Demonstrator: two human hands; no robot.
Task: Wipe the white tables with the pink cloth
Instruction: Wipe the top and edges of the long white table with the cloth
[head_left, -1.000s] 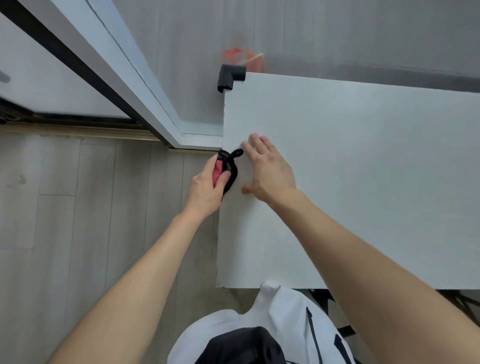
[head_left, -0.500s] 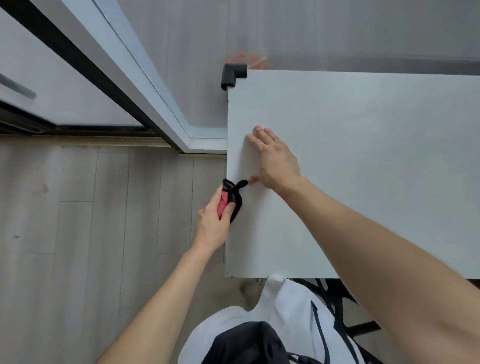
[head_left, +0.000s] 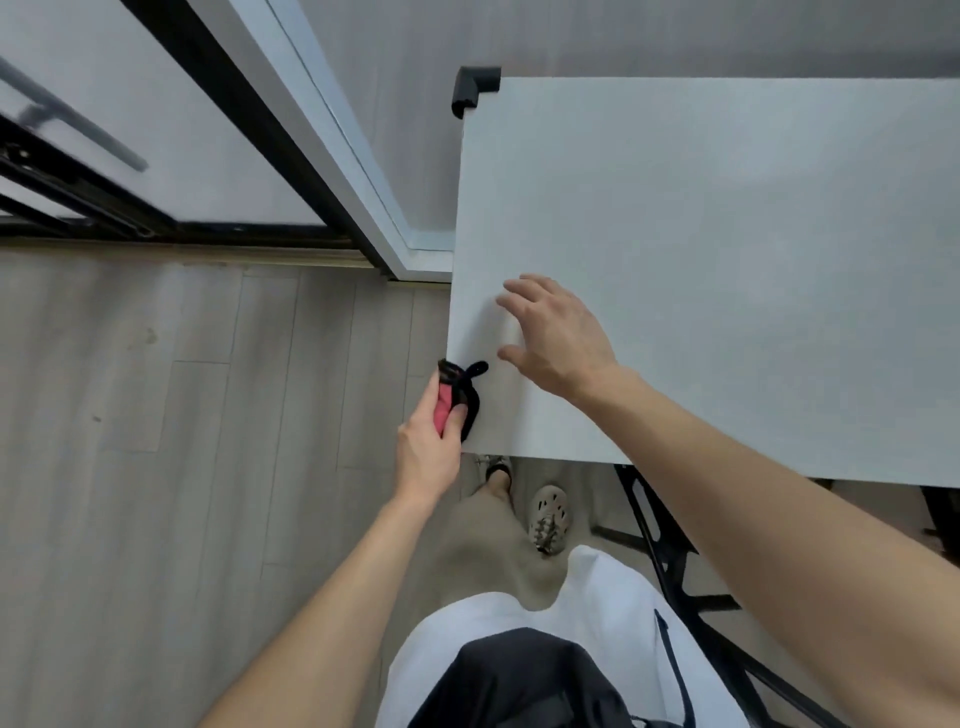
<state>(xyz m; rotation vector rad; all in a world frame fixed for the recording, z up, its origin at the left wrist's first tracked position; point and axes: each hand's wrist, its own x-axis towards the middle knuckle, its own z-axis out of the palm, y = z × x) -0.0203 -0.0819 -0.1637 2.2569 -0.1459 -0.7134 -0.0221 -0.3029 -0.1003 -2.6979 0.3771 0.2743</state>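
Observation:
My left hand (head_left: 427, 448) grips the pink cloth (head_left: 444, 410), which has a black edge and loop (head_left: 466, 395), and holds it against the left edge of the white table (head_left: 727, 260) near its front corner. My right hand (head_left: 558, 338) is on the table top just right of the cloth, fingers spread and loosely bent, holding nothing. Most of the cloth is hidden inside my left fist.
A black corner guard (head_left: 470, 88) caps the table's far left corner. A white door frame (head_left: 322, 130) with a dark sliding track runs along the left. Wooden floor (head_left: 156, 467) lies left of the table. My feet (head_left: 548, 517) and the black table legs (head_left: 670, 561) are below the front edge.
My left hand has slid the cloth along the table's left edge toward the front corner. My right hand stayed on the table top and spread its fingers. The view shifted back, showing my feet.

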